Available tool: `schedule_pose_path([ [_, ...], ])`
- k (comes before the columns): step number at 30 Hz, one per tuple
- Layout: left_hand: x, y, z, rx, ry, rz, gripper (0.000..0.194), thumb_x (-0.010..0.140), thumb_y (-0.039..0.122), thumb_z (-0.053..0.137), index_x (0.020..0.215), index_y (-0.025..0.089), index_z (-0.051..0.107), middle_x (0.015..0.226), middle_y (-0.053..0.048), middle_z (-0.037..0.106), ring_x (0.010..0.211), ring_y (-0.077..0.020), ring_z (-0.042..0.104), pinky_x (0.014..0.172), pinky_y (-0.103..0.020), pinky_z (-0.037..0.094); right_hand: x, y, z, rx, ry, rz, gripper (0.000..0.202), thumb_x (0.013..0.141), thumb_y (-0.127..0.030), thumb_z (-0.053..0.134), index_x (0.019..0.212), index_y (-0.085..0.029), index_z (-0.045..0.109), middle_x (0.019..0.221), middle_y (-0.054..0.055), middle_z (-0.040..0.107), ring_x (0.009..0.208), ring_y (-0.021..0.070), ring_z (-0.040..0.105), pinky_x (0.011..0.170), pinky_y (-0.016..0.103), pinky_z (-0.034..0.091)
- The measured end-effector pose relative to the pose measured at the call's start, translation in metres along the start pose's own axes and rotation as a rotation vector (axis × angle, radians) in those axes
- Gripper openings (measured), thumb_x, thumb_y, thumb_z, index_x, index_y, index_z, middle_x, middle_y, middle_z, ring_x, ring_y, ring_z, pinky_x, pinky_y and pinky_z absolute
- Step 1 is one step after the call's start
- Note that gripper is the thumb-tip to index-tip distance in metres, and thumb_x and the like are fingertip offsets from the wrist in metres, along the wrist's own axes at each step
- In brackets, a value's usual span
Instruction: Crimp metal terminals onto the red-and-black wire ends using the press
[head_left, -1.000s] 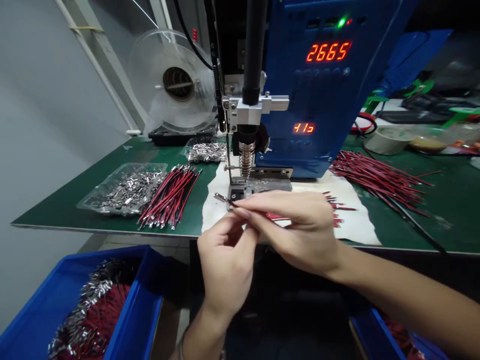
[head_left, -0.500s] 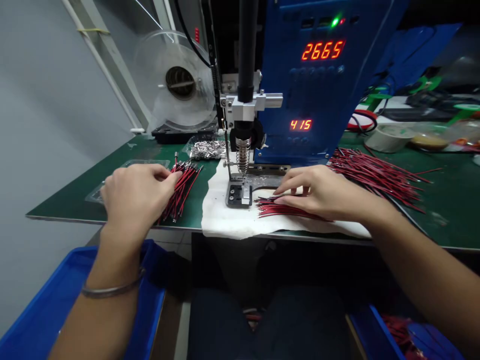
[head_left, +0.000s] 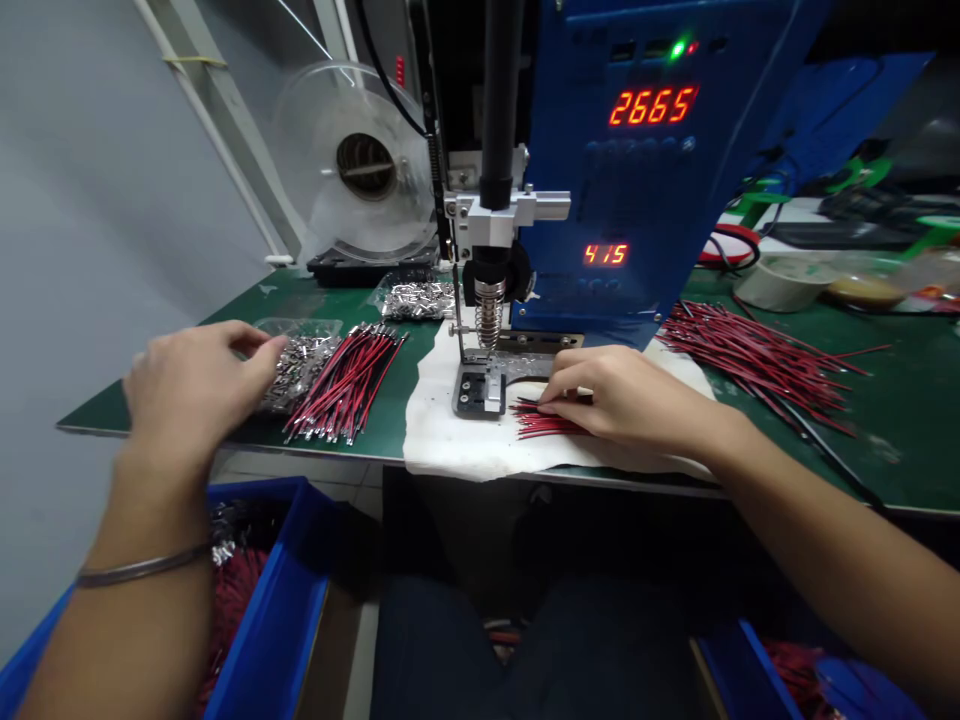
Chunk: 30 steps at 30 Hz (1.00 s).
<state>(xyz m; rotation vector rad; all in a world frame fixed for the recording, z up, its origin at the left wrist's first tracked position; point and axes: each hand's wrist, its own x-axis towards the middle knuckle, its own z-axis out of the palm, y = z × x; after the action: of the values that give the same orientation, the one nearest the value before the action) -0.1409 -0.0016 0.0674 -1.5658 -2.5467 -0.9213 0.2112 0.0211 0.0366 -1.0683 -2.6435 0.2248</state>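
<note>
My left hand [head_left: 202,385] hovers at the near-left edge of a clear tray [head_left: 300,365] of small metal parts, thumb and forefinger a little apart and no object visible between them. Its other fingers are hidden behind the hand. Right of the tray lies a heap of red and black wires with metal ends [head_left: 349,385]. My right hand [head_left: 611,395] rests over a bunch of red wires [head_left: 544,425] on white paper, thumb and forefinger pinching a black-tipped wire [head_left: 527,402]. Left of that bunch is the machine's small metal fixture [head_left: 480,388], below a spring-wrapped tip [head_left: 489,308].
A blue machine [head_left: 600,190] with red number displays stands behind the fixture. More red wires [head_left: 757,350] lie at right, and a bag of metal parts [head_left: 416,298] at the back. A clear reel [head_left: 360,165] stands behind. Blue bins [head_left: 281,590] sit below the table.
My left hand has moved left, from the wire heap to the tray of metal parts, uncovering both. My right hand has shifted slightly left over the bunch of wires.
</note>
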Motion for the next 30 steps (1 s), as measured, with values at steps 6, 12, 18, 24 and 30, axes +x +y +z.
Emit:
schedule_pose_path([
  [6,0.024,-0.026,0.003,0.309,-0.221,0.1,0.037,0.069,0.056,0.064,0.087,0.026,0.076,0.073,-0.007,0.065,0.067,-0.024,0.049,0.07,-0.034,0.036,-0.001,-0.004,-0.003,-0.026,-0.041,0.02,0.024,0.091,-0.033,0.049,0.083,-0.023,0.068,0.086,0.003,0.065,0.078,0.0176,0.058,0.069,0.028,0.04],
  [12,0.028,-0.023,0.008,0.219,-0.268,0.074,0.025,0.064,0.047,0.073,0.074,0.024,0.075,0.063,-0.002,0.065,0.059,-0.0185,0.048,0.063,-0.029,0.031,0.006,0.001,-0.022,-0.047,-0.08,0.05,0.013,0.089,-0.029,0.05,0.087,-0.022,0.061,0.079,0.001,0.066,0.068,0.0153,0.058,0.059,0.026,0.037],
  [18,0.031,-0.031,0.009,0.151,-0.222,0.093,0.022,0.067,0.045,0.072,0.071,0.023,0.075,0.052,-0.001,0.059,0.056,-0.0174,0.046,0.06,-0.027,0.027,0.03,0.013,-0.037,0.102,-0.159,-0.059,0.01,0.087,-0.024,0.05,0.087,-0.02,0.06,0.08,0.002,0.065,0.065,0.0128,0.057,0.058,0.024,0.041],
  [24,0.03,-0.032,0.006,0.109,-0.295,0.095,0.023,0.069,0.045,0.072,0.073,0.022,0.074,0.059,-0.001,0.063,0.061,-0.0183,0.05,0.063,-0.028,0.03,0.034,0.01,-0.025,0.248,-0.063,-0.035,0.02,0.09,-0.031,0.05,0.094,-0.016,0.062,0.086,0.004,0.066,0.072,0.0133,0.058,0.064,0.025,0.043],
  [30,0.029,-0.032,0.006,0.09,-0.312,0.114,0.012,0.071,0.034,0.071,0.07,0.022,0.073,0.06,0.0,0.064,0.059,-0.0171,0.05,0.062,-0.028,0.03,0.034,0.002,-0.009,0.303,0.062,-0.057,0.023,0.09,-0.028,0.051,0.095,-0.014,0.068,0.088,0.005,0.069,0.073,0.0136,0.061,0.068,0.026,0.045],
])
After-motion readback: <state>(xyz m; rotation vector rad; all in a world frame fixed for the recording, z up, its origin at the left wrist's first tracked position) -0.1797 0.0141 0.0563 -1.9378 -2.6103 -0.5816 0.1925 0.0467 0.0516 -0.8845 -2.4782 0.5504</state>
